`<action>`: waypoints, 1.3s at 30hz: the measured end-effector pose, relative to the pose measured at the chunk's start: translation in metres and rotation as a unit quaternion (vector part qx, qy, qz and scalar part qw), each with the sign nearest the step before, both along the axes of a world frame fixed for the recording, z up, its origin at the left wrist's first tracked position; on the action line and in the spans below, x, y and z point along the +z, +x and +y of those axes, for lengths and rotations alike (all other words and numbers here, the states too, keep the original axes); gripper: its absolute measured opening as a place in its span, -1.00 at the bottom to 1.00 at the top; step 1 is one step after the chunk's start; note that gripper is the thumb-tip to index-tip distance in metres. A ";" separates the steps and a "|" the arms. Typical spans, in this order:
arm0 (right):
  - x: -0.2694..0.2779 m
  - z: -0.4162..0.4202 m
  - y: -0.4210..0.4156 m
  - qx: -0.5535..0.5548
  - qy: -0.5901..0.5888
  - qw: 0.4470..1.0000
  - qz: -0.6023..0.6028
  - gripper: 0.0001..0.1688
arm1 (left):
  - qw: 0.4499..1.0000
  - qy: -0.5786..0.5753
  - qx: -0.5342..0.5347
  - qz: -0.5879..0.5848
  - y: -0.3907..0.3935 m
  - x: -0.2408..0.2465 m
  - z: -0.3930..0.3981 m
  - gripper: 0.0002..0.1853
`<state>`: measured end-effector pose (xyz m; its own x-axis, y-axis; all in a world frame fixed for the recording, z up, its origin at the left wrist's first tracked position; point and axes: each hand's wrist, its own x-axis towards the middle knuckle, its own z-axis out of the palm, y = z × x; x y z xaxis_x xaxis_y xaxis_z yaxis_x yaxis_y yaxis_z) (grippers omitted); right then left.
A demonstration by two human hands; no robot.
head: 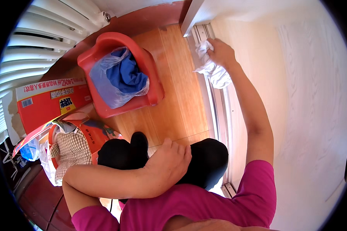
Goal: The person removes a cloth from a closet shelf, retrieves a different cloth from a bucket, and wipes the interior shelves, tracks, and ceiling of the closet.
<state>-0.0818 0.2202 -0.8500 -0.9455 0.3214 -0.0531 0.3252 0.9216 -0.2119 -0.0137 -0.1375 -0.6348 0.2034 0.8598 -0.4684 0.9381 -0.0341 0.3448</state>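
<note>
My right hand point(222, 53) grips a crumpled white cloth point(217, 75) over the metal sliding-door track point(217, 112), close to its far end. Part of the cloth hangs loose along the track towards me. My left hand point(172, 160) rests by my knee in black trousers point(209, 158), its fingers slightly bent and holding nothing. Ahead of it stands a red plastic stool with a low back point(157, 83). On that seat lies a clear plastic bag point(102, 83) with blue fabric point(125, 73) in it.
A white radiator point(50, 37) runs along the upper left. Below it are a red printed cardboard box point(43, 108) and an open box with a checked cloth point(73, 144). Pale wood-grain panels point(303, 101) rise on the right. The floor point(173, 86) is wood-coloured.
</note>
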 end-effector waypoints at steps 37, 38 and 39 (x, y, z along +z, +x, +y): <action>-0.033 -0.001 -0.063 -0.080 0.149 0.982 0.079 -0.59 | 1.000 -0.008 0.000 -0.027 -0.009 -0.004 0.001 -0.31; -0.037 -0.004 -0.055 -0.070 0.145 0.984 0.075 -0.58 | 1.000 -0.010 0.002 -0.029 -0.009 -0.006 0.002 -0.31; -0.037 -0.009 -0.049 -0.059 0.142 0.985 0.078 -0.57 | 1.000 -0.010 0.004 -0.026 -0.010 -0.005 0.002 -0.30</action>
<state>-0.1308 0.2111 -0.8874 -0.8903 0.4104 0.1973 0.4174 0.9087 -0.0064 -0.0239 -0.1352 -0.6401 0.2203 0.8520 -0.4750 0.9194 -0.0186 0.3929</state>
